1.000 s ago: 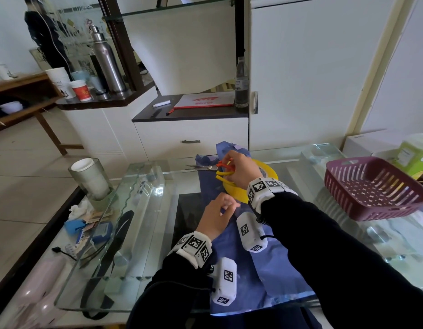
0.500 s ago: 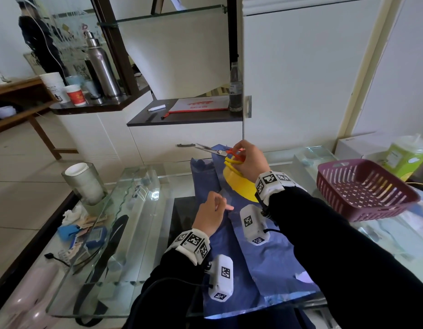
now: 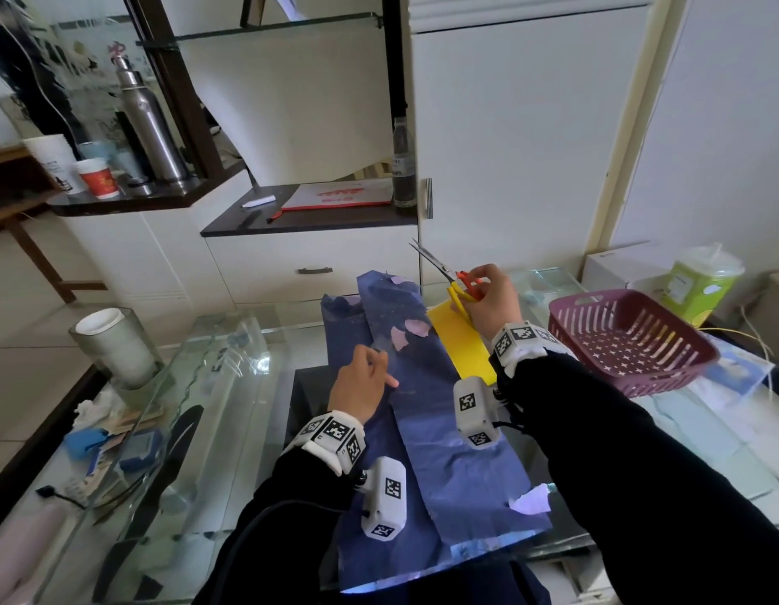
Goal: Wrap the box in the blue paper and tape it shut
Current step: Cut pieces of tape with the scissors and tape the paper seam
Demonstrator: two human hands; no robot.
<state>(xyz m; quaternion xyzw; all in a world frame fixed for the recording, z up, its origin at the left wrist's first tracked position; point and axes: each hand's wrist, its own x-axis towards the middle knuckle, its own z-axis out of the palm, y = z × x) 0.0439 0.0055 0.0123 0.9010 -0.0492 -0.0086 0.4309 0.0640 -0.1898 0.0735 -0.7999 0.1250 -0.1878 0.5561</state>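
blue paper (image 3: 444,434) on table (image 3: 213,408) | left hand (image 3: 361,384) touching | right hand (image 3: 492,303) grips scissors (image 3: 440,268)

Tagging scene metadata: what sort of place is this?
Likely a home living or dining room: glass-topped table, built-in white cabinets, and a side shelf with a steel flask and paper cups.

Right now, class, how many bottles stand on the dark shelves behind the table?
2. A steel flask stands on the left shelf beside the cups; a clear bottle stands at the right end of the lower shelf. Others may be hidden behind the dark post.
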